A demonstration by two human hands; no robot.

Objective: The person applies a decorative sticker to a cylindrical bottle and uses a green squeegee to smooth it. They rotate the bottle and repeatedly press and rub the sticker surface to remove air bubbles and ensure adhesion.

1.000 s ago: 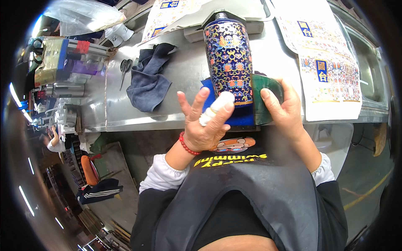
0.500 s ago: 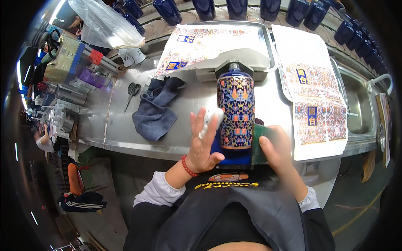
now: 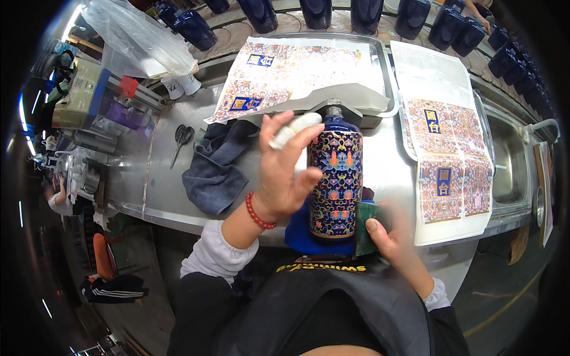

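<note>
A dark blue bottle [image 3: 336,184] with a colourful floral wrap lies with its neck pointing away from me, against a dark angular holder. Beside its upper left side is my left hand [image 3: 284,169], fingers apart, with white wrapping on one finger. Its fingertips reach the bottle's edge; whether they touch is unclear. At the lower right of the bottle, my right hand [image 3: 389,232], partly blurred, grips a flat green scraper [image 3: 366,228] against or close to the bottle's side. Blue cloth [image 3: 300,228] shows under the bottle's near end.
Printed floral sheets [image 3: 297,71] lie on a tray behind the bottle, and another stack [image 3: 448,172] rests at the right. A dark towel [image 3: 217,169] and scissors [image 3: 182,142] are at the left. Blue bottles [image 3: 314,13] line the far conveyor; a sink [image 3: 510,172] stands far right.
My left hand has moved up along the bottle's left side toward its shoulder. The right hand and green scraper sit slightly lower in view, as does the bottle. The conveyor bottles have shifted.
</note>
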